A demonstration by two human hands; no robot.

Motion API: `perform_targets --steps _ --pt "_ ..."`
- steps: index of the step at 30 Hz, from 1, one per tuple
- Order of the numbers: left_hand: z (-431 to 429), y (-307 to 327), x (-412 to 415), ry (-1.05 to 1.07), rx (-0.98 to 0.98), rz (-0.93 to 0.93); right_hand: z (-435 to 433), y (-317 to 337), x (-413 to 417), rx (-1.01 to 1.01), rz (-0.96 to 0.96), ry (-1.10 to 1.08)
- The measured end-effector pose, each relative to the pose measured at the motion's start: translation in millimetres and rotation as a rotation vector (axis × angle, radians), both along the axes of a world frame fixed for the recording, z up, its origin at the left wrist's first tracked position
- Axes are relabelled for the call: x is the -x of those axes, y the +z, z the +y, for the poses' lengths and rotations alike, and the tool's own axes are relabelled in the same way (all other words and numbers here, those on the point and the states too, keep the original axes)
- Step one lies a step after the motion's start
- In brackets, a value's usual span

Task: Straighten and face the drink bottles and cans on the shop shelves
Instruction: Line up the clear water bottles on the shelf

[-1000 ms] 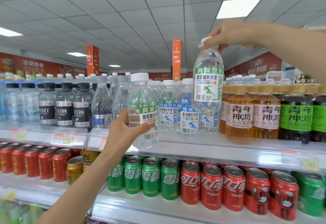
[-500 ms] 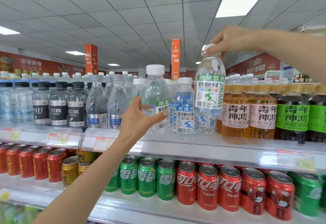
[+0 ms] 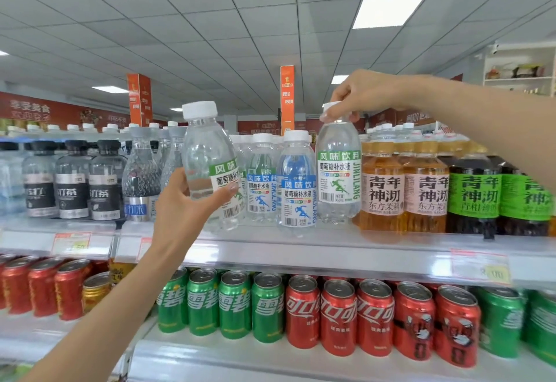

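Bottles [image 3: 210,168] [image 3: 338,177] (green-labelled) held: left hand [image 3: 183,207]; right hand [image 3: 361,92].

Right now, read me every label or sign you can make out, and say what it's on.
"风味饮料", "葡萄糖补水液", "JINLILANG": right bottle, pinched at the cap by the right hand.
"风味": left bottle, gripped by the left hand.
"青年神沏": amber tea bottles.
"可口可": red cans.
Price tags, hanging signs: too blurred.

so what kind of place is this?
Most likely a supermarket or convenience shop, in the drinks aisle: shelves packed with rows of bottles and cans, paper price tags on the shelf edges, and orange hanging signs below a panelled ceiling.
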State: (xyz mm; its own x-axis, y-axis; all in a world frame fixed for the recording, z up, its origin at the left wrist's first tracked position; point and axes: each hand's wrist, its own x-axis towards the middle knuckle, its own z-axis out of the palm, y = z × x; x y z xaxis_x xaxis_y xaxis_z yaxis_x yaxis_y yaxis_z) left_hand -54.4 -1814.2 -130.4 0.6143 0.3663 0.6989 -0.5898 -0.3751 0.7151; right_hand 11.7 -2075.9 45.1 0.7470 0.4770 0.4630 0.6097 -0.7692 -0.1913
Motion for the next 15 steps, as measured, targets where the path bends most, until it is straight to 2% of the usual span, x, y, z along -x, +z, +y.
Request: perform_targets --steps 6,11,15 --pt "6.6 -7.3 3.1 0.106 0.127 -0.088 15.7 14.4 1.9 -0.058 0.007 0.092" --pt "18.2 -7.3 11.6 0.077 0.098 -0.068 57.9 12.0 2.2 -0.129 0.046 0.204" --pt "31.9 -14.3 19.2 0.051 0.065 -0.025 92.5 5.0 -3.0 -0.085 0.030 0.169"
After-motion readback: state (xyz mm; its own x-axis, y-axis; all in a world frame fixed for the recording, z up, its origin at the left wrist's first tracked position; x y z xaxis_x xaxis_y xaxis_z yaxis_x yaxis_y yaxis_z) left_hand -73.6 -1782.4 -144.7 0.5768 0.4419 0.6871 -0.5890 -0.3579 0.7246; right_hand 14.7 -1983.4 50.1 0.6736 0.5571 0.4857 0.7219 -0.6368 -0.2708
